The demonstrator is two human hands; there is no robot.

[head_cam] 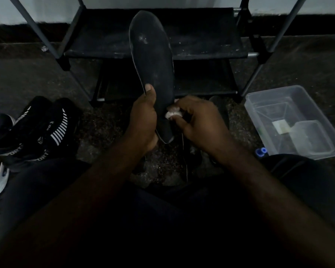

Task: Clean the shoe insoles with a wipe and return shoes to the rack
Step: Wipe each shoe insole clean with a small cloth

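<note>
One dark insole (153, 60) is held upright in the middle of the view, toe end up and in front of the rack (201, 35), heel end down between the two hands. It is judged to be light, thin and bendable, likely to flop or curl if gripped only at one tip; a hold low on the heel half with support behind is thought best, so that the face stays firm under rubbing. Pale dusty specks are seen on the upper part of its face, so the toe area is judged not yet cleaned. The heel half is gripped by the left hand (143, 120): the thumb (150, 91) is pressed flat on the front near the left edge, while the rest of that hand is wrapped behind and is mostly hidden. A small white wipe (172, 114), soft and crumpled, is pinched in the curled fingers (186, 105) of the right hand (199, 124) and is held against the insole's lower right edge. Under the hands, what looks to be a dark shoe (219, 107) lies on the floor (23, 74), though it is dimly seen. Black shoes (41, 128) with white stripes are grouped on the floor at the left, and a clear plastic tub (296, 89) is set at the right, beside the rack.
</note>
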